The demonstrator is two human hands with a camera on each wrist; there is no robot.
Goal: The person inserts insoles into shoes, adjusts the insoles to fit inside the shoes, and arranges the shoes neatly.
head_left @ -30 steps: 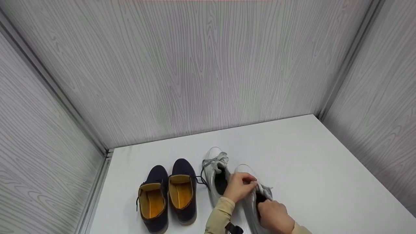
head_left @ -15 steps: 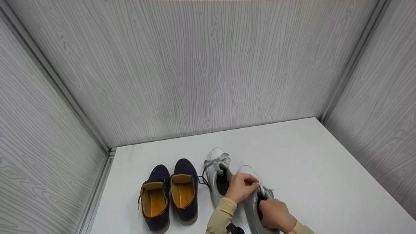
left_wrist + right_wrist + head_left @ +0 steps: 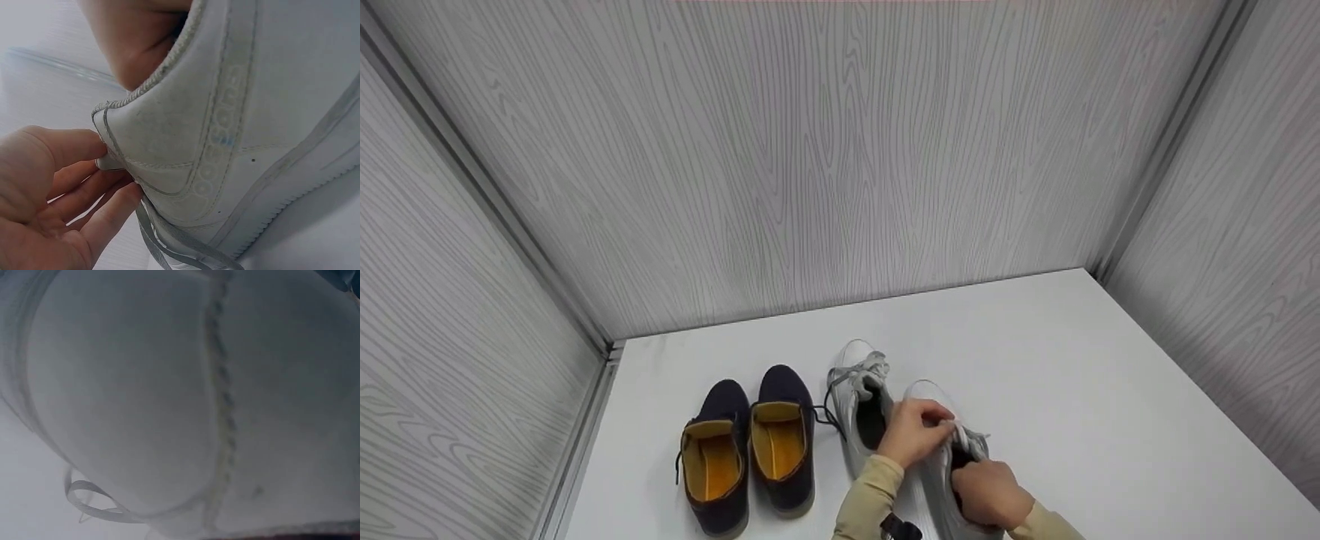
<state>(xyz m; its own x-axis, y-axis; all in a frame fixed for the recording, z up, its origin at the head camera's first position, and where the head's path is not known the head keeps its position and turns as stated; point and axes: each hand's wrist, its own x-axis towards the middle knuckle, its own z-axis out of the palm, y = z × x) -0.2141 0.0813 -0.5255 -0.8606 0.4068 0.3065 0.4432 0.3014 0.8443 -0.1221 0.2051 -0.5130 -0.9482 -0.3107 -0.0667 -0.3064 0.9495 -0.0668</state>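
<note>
A white lace-up sneaker (image 3: pixel 924 391) stands at the front right of the table, toe pointing away. My left hand (image 3: pixel 911 433) is at the top of its lacing. In the left wrist view, thumb and fingers pinch the sneaker's tongue (image 3: pixel 110 163) at the front of the opening, and a flat grey lace (image 3: pixel 183 241) hangs below. My right hand (image 3: pixel 992 493) dips into the same sneaker's opening from the heel side; its fingers are hidden inside. The right wrist view is filled by the sneaker's pale side (image 3: pixel 124 388), with a lace loop (image 3: pixel 104 514) at the lower left.
The other white sneaker (image 3: pixel 855 352) stands close on the left, its laces lying over its front. Further left are two dark navy shoes (image 3: pixel 781 382) with orange-yellow insoles, and a dark lace (image 3: pixel 829 416) reaches toward the white one. Wood-grain panels (image 3: pixel 810 150) border the white tabletop (image 3: pixel 1035 337).
The head view shifts slightly. My left hand keeps its pinch, and my right hand stays in the sneaker's opening with barely any movement.
</note>
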